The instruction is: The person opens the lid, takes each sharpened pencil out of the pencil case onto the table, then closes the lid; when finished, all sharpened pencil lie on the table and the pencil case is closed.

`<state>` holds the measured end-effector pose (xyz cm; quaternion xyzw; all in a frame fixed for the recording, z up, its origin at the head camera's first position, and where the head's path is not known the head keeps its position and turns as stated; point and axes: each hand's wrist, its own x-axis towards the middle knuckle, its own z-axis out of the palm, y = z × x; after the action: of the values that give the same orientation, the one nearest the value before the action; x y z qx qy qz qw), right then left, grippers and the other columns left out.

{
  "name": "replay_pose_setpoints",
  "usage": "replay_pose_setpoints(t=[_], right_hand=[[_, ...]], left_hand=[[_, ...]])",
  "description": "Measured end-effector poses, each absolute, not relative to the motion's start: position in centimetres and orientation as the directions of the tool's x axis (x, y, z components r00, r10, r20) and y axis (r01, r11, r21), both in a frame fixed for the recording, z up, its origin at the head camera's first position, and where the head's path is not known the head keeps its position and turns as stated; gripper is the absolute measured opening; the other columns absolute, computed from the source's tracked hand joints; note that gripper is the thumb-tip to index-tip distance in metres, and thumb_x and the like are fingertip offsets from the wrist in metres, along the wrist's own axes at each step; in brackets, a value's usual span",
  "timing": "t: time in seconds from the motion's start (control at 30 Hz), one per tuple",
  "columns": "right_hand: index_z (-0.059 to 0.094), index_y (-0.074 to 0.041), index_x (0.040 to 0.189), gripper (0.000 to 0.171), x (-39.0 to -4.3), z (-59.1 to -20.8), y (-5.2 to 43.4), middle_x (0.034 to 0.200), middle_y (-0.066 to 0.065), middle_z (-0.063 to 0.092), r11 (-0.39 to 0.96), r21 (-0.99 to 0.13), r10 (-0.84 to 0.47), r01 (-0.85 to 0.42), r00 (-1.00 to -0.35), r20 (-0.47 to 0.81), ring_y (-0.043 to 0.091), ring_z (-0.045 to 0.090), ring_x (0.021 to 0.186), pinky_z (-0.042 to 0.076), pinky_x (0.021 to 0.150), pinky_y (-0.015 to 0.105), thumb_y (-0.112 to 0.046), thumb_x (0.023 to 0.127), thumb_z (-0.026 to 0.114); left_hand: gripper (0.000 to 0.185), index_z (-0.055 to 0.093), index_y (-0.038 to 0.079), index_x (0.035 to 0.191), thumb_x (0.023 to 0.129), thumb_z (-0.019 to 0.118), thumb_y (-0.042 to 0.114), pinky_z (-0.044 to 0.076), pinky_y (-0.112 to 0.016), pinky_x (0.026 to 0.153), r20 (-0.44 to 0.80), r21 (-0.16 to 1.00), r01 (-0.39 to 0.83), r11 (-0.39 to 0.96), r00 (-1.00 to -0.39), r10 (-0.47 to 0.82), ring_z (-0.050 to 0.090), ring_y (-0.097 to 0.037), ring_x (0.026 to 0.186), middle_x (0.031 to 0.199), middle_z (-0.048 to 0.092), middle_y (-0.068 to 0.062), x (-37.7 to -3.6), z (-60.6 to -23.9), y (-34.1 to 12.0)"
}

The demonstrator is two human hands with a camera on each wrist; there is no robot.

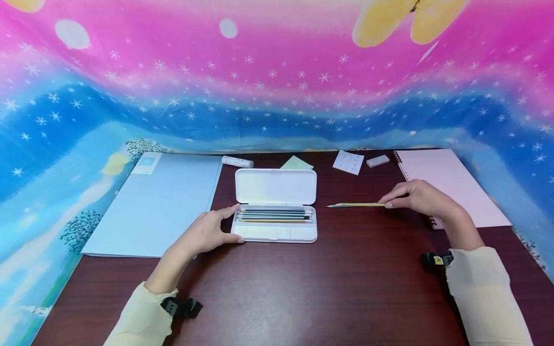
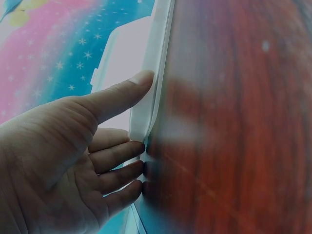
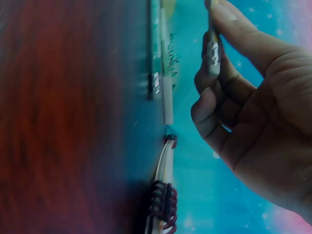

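Observation:
In the head view an open white pencil case [image 1: 304, 233] lies mid-table, lid raised, with several pencils [image 1: 274, 215] in its rear compartment. My left hand [image 1: 208, 229] holds its left end, thumb at the front corner and index finger at the back corner. The left wrist view has the thumb [image 2: 139, 85] against the case's side [image 2: 146, 97]. To the right, my right hand [image 1: 421, 196] pinches a pencil [image 1: 361, 205] by its end, its point towards the case. The right wrist view shows the held pencil's end [image 3: 213, 61], and a green pencil [image 3: 155, 44] low by the tabletop.
A light blue folder [image 1: 156, 206] lies left and a pink spiral notebook [image 1: 459, 187] right, under the right hand. Along the back are a white glue stick [image 1: 237, 162], green paper [image 1: 296, 163], a patterned paper square [image 1: 348, 162] and a white eraser [image 1: 378, 161].

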<state>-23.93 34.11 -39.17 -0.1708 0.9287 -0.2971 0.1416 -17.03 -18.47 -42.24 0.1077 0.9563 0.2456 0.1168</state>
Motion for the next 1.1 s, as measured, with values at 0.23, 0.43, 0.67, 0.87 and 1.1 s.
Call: replay_pose_setpoints(t=[0.23, 0.43, 0.67, 0.87, 1.1], right_hand=[[0.082, -0.028, 0.103, 0.013, -24.2, -39.7, 34.8, 0.107, 0.000, 0.074, 0.799, -0.557, -0.380, -0.224, -0.908, -0.179, 0.008, 0.065, 0.094, 0.054, 0.081, 0.028, -0.024, 0.094, 0.073], [0.083, -0.026, 0.101, 0.013, -24.4, -39.5, 34.2, 0.103, 0.000, 0.074, 0.822, -0.511, -0.376, -0.253, -0.914, -0.153, 0.011, 0.064, 0.092, 0.053, 0.078, 0.028, -0.020, 0.093, 0.074], [0.081, -0.023, 0.091, 0.011, -24.3, -39.9, 32.8, 0.098, -0.001, 0.075, 0.841, -0.452, -0.386, -0.298, -0.915, -0.114, 0.016, 0.062, 0.085, 0.051, 0.075, 0.033, -0.014, 0.091, 0.075], [0.078, -0.023, 0.088, 0.012, -24.0, -41.1, 31.6, 0.091, -0.004, 0.074, 0.843, -0.463, -0.383, -0.275, -0.911, -0.155, 0.016, 0.056, 0.079, 0.048, 0.070, 0.033, -0.014, 0.093, 0.073], [0.077, -0.022, 0.087, 0.013, -24.6, -40.7, 31.4, 0.082, -0.006, 0.070, 0.875, -0.390, -0.367, -0.289, -0.920, -0.141, 0.016, 0.056, 0.076, 0.047, 0.071, 0.034, -0.011, 0.092, 0.073]], left_hand=[[0.096, 0.040, 0.012, 0.156, 0.079, 0.085, 0.046, 0.047, -0.053, 0.107, -0.160, 0.496, 0.167, 0.852, -0.947, 0.279, 0.053, -0.036, 0.137, 0.153, 0.050, -0.018, -17.2, -42.3, -18.1], [0.096, 0.040, 0.012, 0.157, 0.079, 0.085, 0.046, 0.047, -0.053, 0.107, -0.155, 0.502, 0.168, 0.848, -0.948, 0.279, 0.052, -0.036, 0.137, 0.153, 0.050, -0.018, -17.4, -42.4, -18.0], [0.096, 0.040, 0.012, 0.156, 0.079, 0.085, 0.047, 0.047, -0.054, 0.107, -0.148, 0.509, 0.175, 0.843, -0.947, 0.286, 0.052, -0.037, 0.137, 0.153, 0.050, -0.018, -17.3, -42.6, -17.9], [0.096, 0.042, 0.010, 0.155, 0.078, 0.086, 0.046, 0.048, -0.054, 0.104, -0.149, 0.478, 0.173, 0.861, -0.950, 0.274, 0.054, -0.038, 0.135, 0.149, 0.055, -0.018, -16.8, -42.7, -18.9], [0.095, 0.043, 0.010, 0.155, 0.079, 0.085, 0.048, 0.048, -0.055, 0.103, -0.129, 0.495, 0.200, 0.846, -0.946, 0.299, 0.055, -0.039, 0.134, 0.147, 0.056, -0.020, -17.2, -42.5, -18.8]])
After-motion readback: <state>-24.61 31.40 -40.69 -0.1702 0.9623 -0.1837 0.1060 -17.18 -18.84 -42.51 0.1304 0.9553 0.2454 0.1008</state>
